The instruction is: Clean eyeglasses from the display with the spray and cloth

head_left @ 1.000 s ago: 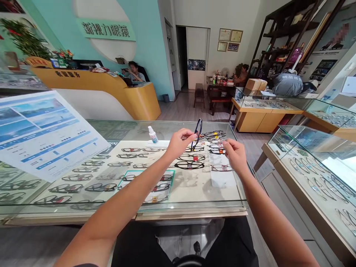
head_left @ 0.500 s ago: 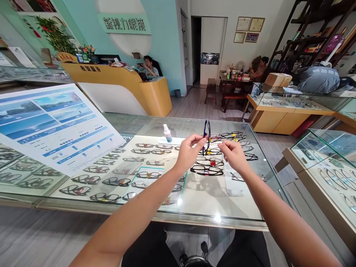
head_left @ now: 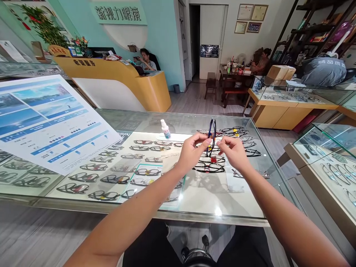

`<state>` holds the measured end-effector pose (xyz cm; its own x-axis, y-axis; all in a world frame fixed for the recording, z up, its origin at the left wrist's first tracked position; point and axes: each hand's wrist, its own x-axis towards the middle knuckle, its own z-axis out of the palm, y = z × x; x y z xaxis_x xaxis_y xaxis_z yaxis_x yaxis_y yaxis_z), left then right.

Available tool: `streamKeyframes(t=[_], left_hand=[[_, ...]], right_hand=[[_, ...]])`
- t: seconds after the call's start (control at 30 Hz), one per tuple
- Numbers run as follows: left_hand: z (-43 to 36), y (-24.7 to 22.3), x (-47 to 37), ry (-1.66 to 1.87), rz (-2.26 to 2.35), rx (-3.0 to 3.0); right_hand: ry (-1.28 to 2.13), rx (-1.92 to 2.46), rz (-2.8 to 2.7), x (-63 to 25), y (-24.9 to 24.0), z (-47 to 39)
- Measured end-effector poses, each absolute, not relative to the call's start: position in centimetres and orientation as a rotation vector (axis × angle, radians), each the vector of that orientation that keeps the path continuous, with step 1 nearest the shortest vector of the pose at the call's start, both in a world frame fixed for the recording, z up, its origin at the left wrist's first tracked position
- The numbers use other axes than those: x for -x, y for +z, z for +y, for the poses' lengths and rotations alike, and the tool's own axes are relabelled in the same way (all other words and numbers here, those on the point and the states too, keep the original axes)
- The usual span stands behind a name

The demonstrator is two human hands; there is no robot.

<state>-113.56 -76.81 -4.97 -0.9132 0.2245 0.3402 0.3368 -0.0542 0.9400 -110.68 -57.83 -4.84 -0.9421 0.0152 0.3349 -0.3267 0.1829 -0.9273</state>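
Note:
A pair of dark blue eyeglasses is held up edge-on above the glass counter, with its frame standing upright. My left hand pinches it from the left between thumb and fingers. Close against its right side is my right hand, thumb and fingertips pressed together; whether they grip the frame or something small is hidden. Beneath both hands, inside the case, lie several eyeglass frames, among them a black pair. A white spray bottle stands on the glass left of my hands.
The glass display counter holds rows of eyeglasses. A printed sheet stands tilted at its left. Other display cases are at the right. Behind are a yellow reception desk with a seated person, and another person at a table.
My hands and the eyeglasses have shifted slightly right in view. The right fingertips have come closer to the eyeglasses, narrowing the gap. The camera view has tilted down a little.

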Motion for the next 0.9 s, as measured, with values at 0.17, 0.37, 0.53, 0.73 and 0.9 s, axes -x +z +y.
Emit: streamKeyframes(t=[0.17, 0.37, 0.53, 0.73, 0.9], left_hand=[[-76.7, -5.2, 113.6, -2.108, -2.112, 0.641], [-76.7, -5.0, 113.7, -2.1, -2.131, 0.631], [-77.0, -4.8, 114.1, -2.084, -2.12, 0.623], [-77.5, -4.9, 115.2, -2.036, -2.124, 0.56], [-77.8, -5.0, 115.4, -1.985, -2.172, 0.565]], right_hand=[[1.785, -0.34, -2.194, 110.7, -4.8, -58.2], [1.723, -0.387, -2.193, 110.6, -4.6, -58.3], [1.683, -0.348, -2.166, 110.7, -4.5, -58.0], [1.72, -0.28, -2.07, 111.6, -4.4, -56.7], [1.311, -0.257, -2.002, 112.1, -3.7, -54.5]])
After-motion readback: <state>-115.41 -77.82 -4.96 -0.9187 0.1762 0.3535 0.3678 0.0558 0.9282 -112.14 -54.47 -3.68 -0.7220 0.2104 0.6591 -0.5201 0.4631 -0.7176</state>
